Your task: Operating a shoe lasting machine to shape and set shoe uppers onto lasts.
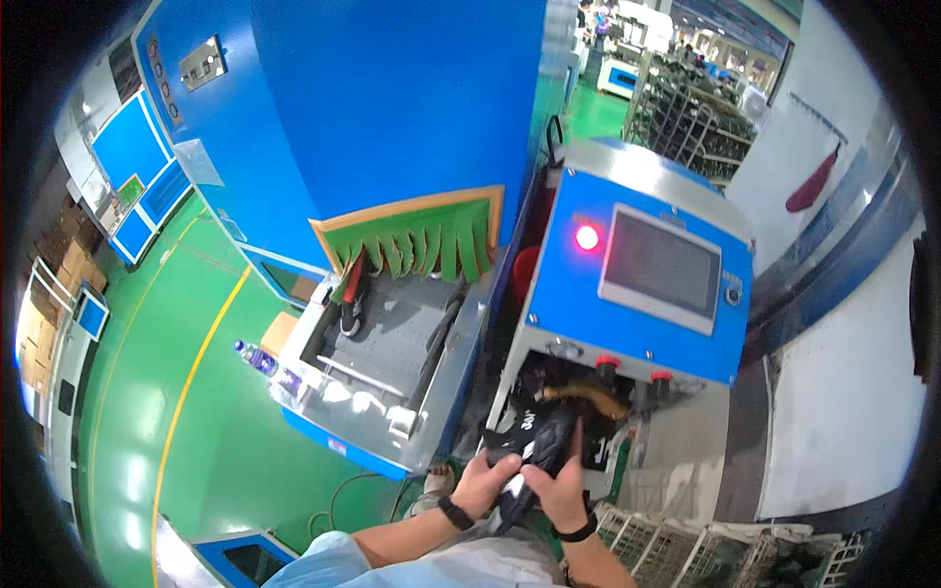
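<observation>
Both of my hands hold a black shoe (536,441) with white markings, right in front of the opening at the base of a blue machine (637,294). My left hand (482,482) grips the shoe's lower left side, and my right hand (559,488) grips its right side with the thumb on top. Each wrist wears a black band. Inside the opening behind the shoe sits a brass-coloured curved form (588,397). Another black shoe with red trim (353,304) lies on a grey conveyor (392,343), just under green fringe flaps (417,240).
A large blue cabinet (363,108) stands over the conveyor. The machine has a grey touch screen (662,267), a lit red lamp (587,237) and two red knobs. A wire basket (706,549) sits at my lower right. Bottles (257,359) stand by the conveyor on the green floor.
</observation>
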